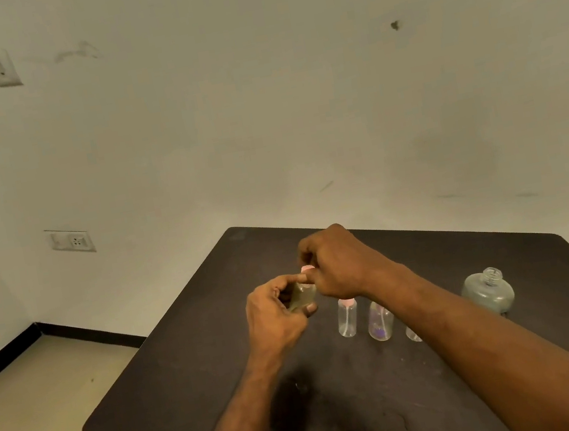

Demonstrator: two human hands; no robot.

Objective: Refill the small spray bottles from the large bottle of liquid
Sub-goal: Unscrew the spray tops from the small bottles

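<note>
Both bare forearms are reaching over the dark rectangular table (176,386), the left hand (274,317) curling round a small clear spray bottle (303,296) while the right hand (340,262) is pinching its pink cap (307,269), just left of two standing clear bottles (347,318) and the large round open-necked bottle (488,291).

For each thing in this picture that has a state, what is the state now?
left hand: grips held small bottle
held small bottle: raised off table, holds yellowish liquid
right hand: fingers curled on pink cap
pink cap: on held bottle's top
large bottle: upright, uncapped
clear spray bottle: upright, pink top on
</note>
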